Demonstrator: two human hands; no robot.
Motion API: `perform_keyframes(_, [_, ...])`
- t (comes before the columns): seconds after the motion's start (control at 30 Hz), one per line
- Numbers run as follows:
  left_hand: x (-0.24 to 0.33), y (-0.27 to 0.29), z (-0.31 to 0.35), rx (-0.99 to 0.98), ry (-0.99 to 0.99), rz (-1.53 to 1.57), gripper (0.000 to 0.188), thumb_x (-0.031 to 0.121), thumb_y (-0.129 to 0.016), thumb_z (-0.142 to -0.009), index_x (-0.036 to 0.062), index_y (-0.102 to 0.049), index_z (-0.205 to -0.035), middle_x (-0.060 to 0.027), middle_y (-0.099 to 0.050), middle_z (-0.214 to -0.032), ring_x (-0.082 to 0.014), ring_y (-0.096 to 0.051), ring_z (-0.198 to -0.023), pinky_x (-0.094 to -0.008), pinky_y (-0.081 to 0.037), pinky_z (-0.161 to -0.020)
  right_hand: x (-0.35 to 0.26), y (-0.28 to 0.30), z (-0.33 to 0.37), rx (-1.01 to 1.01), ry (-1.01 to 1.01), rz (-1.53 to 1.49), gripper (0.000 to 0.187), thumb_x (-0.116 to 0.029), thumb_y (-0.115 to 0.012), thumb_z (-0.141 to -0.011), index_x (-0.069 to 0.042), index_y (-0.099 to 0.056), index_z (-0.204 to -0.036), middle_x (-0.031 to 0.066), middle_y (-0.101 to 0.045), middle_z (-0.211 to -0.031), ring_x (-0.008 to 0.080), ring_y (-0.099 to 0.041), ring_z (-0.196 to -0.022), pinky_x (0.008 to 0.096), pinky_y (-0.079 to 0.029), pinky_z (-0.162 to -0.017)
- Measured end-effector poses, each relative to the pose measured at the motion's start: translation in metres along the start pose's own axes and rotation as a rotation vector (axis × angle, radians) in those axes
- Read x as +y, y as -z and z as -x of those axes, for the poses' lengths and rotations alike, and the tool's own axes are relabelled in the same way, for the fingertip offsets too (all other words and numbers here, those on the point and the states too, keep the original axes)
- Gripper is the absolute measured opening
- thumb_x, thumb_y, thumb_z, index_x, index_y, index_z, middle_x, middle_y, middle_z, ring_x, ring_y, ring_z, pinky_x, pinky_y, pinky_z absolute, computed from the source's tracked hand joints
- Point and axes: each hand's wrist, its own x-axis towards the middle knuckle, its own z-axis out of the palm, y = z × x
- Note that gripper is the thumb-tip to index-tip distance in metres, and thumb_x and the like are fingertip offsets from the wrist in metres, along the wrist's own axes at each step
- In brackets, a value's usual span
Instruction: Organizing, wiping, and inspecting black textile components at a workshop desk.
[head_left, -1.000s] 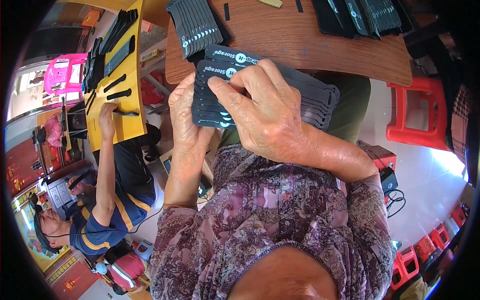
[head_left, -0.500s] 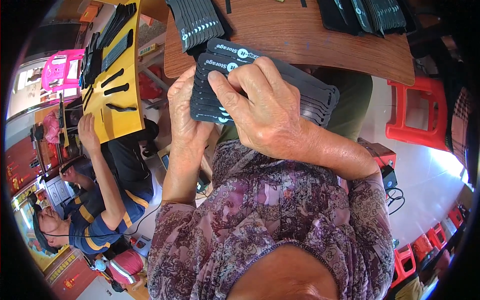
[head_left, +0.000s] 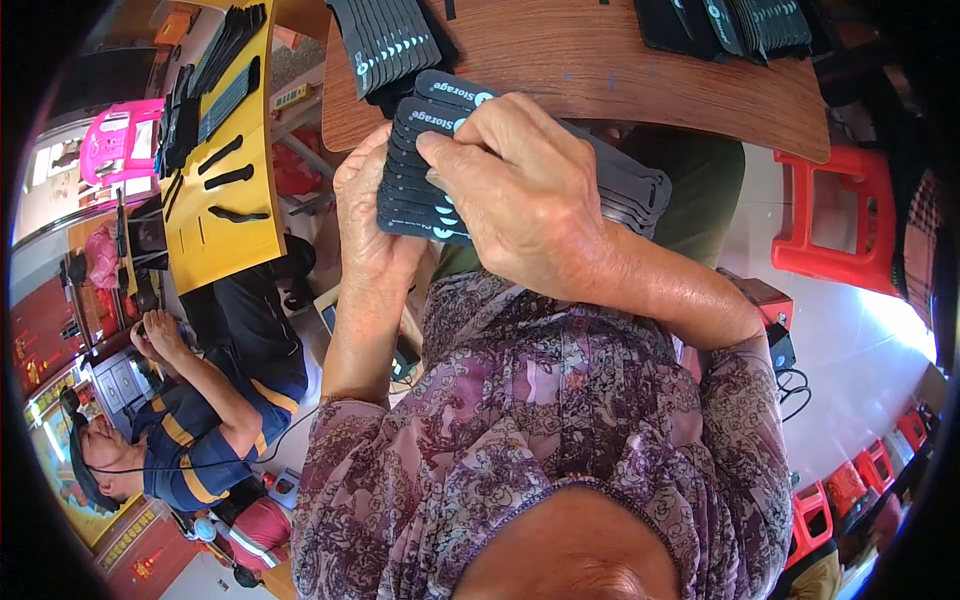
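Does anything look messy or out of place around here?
One small thing: on the yellow table, one black strip lies bent while the two beside it look straighter. The fanned black strips at the left hand and right hand look orderly, and I see nothing spilled or torn.

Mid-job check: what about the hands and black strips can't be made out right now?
In the head view:
Left hand: its grip is hidden behind the fanned black strips.
Strips' middle: covered by the right hand.
Upper-right strip pile: cut off by the top edge.
Co-worker's hands: too small to tell what they hold.
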Motion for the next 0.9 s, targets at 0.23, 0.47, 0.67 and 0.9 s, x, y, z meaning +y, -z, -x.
perform_keyframes(0.23, [-0.002,-0.001,0.0,-0.003,0.034,0.045,0.035,0.024,-0.062,-0.078,-0.0019,-0.054,-0.1,-0.0079,-0.061,-0.089,-0.016,-0.062,-0.077,-0.029,-0.053,-0.07,-0.003,0.004,0.004,0.012,0.029,0.034,0.034,-0.006,-0.06,-0.054,0.002,-0.055,-0.087,0.0078,-0.042,-0.075,0.023,-0.05,-0.071,0.0308,-0.043,-0.048])
perform_keyframes(0.47, [-0.003,-0.011,0.002,0.012,-0.03,0.098,0.021,0.009,-0.053,-0.083,-0.0078,-0.056,-0.095,-0.0101,-0.063,-0.085,-0.012,-0.061,-0.07,-0.0235,-0.052,-0.065,-0.003,0.006,0.005,0.021,0.029,0.021,0.031,-0.007,-0.06,-0.054,0.001,-0.055,-0.083,0.0081,-0.042,-0.075,0.0232,-0.05,-0.071,0.0319,-0.043,-0.049])
perform_keyframes(0.67, [-0.006,-0.008,0.0,0.019,-0.009,0.137,0.025,0.011,-0.056,-0.083,-0.0083,-0.055,-0.098,-0.0112,-0.062,-0.089,-0.0139,-0.062,-0.074,-0.0244,-0.052,-0.068,-0.002,0.013,-0.009,0.018,-0.239,-0.088,0.012,0.0,-0.064,-0.07,-0.003,-0.059,-0.08,0.009,-0.052,-0.069,0.0248,-0.056,-0.059,0.0319,-0.044,-0.051])
perform_keyframes(0.9, [-0.003,-0.014,0.005,0.042,-0.022,0.137,0.026,0.009,-0.054,-0.083,-0.0096,-0.054,-0.1,-0.011,-0.062,-0.089,-0.0141,-0.062,-0.074,-0.0249,-0.052,-0.069,-0.007,0.011,-0.011,-0.002,-0.239,-0.001,0.009,-0.002,-0.063,-0.073,-0.004,-0.056,-0.078,0.0087,-0.052,-0.07,0.0254,-0.056,-0.058,0.0333,-0.044,-0.051])
